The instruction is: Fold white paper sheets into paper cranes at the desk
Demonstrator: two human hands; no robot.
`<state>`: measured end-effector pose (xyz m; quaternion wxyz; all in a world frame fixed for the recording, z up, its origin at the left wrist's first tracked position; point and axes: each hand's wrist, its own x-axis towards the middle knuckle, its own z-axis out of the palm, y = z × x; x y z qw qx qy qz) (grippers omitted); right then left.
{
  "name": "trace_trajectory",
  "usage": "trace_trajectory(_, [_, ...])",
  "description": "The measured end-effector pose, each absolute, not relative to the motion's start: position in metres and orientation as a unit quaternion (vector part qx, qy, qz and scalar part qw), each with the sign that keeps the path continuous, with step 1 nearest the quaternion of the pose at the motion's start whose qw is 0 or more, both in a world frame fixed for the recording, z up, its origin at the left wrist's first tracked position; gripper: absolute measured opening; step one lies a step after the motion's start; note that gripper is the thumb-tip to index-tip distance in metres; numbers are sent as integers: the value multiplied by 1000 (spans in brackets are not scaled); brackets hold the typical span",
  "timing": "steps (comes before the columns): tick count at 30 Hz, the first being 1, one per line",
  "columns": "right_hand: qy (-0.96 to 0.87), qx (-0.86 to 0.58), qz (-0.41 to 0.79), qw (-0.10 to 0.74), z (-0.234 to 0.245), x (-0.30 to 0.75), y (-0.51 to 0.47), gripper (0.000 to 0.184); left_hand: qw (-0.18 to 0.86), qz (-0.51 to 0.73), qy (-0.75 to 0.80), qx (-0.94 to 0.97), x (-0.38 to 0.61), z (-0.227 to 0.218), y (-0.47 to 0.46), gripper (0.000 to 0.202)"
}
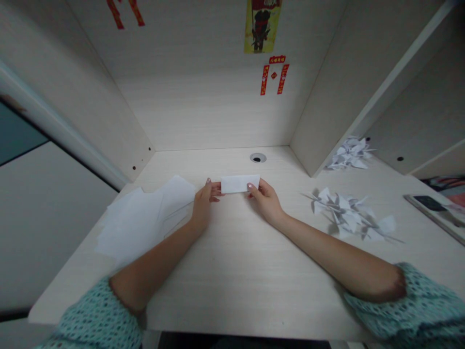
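Observation:
A small folded white paper strip (238, 184) is held level above the middle of the desk. My right hand (266, 196) pinches its right end, with the thumb on the front and the other fingers partly hidden behind. At the left end is my left hand (206, 198), its thumb raised and apart from the fingers. Those fingers stretch out to the paper's left edge; whether they touch it or reach behind it is hard to tell. White paper sheets (140, 220) lie overlapping beside my left forearm.
Folded white paper pieces (345, 213) lie clustered on the right of the desk (247, 286), and another paper heap (350, 154) sits behind, by the upright panel (327, 97). A phone (430, 203) rests on a flat slab at far right. A cable hole (257, 158) is near the back wall.

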<state>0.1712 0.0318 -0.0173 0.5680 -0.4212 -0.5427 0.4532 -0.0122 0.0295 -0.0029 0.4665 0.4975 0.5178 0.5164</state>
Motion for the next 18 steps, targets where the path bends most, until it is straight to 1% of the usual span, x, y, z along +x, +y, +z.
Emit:
trace_trajectory(3, [-569, -404, 459, 550, -18, 173, 31, 16, 476, 520, 512, 490, -14, -1, 30, 59])
trace_trajectory(7, [-578, -396, 465, 540, -14, 173, 27, 7, 459, 480, 501, 555, -11, 4, 21, 50])
trace_trajectory(10, [-578, -404, 453, 545, -11, 173, 26, 5, 462, 422, 476, 617, -6, 8, 13, 37])
trace_trajectory(16, [-572, -387, 462, 557, -16, 173, 27, 5, 438, 364, 470, 674, -2, 11, 7, 41])
trace_trajectory(18, [-565, -372, 473, 564, -18, 172, 27, 8, 439, 348, 460, 689, -2, 13, 5, 43])
